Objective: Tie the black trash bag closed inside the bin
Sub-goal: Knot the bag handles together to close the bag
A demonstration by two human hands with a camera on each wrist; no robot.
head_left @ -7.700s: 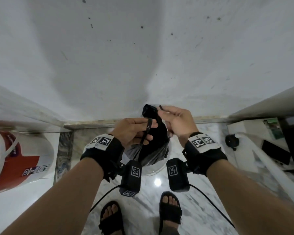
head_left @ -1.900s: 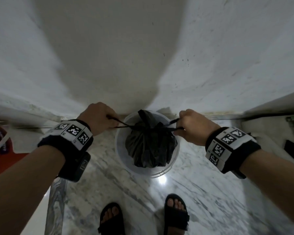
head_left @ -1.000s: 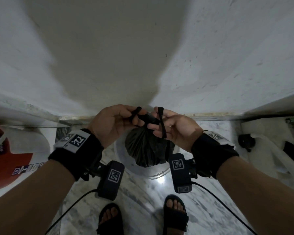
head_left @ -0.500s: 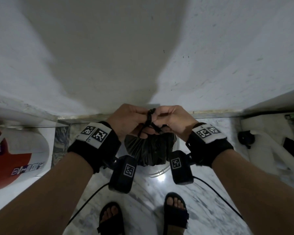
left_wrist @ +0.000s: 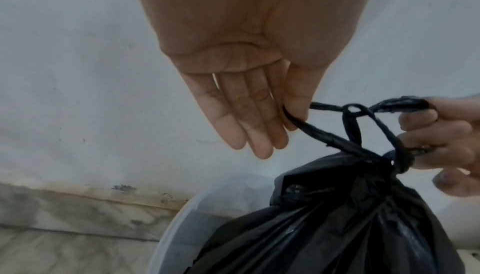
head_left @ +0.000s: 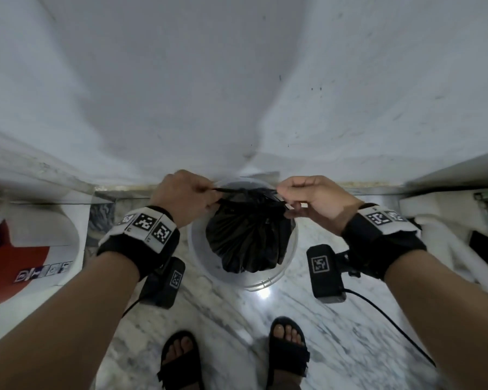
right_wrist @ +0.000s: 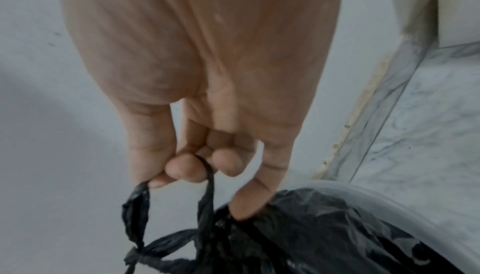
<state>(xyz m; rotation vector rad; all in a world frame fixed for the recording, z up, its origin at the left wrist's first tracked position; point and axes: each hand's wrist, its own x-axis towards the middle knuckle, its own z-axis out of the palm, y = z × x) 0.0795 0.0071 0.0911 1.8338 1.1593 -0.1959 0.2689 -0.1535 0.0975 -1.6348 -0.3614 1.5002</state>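
The black trash bag (head_left: 245, 235) sits gathered in a translucent white bin (head_left: 289, 246) on the floor by the wall corner. My left hand (head_left: 212, 192) pinches one black handle strip (left_wrist: 309, 128) between thumb and forefinger, and its other fingers lie straight. My right hand (head_left: 282, 198) pinches the other strip (right_wrist: 209, 178) at the bag's right side. Between the hands a small loose loop of crossed strips (left_wrist: 351, 110) stands above the bag's neck (left_wrist: 374, 161). The bin rim (left_wrist: 176, 223) shows below the bag (left_wrist: 337, 227).
White walls meet in a corner right behind the bin. A red and white container (head_left: 26, 249) lies at the left. White and dark items (head_left: 448, 240) stand on the right. My sandalled feet (head_left: 181, 358) are on the marble floor; a cable (head_left: 392, 325) trails from the right wrist.
Half a second ago both hands were bunched together over the bag's top. They have since drawn apart sideways, stretching the strips out to left and right.
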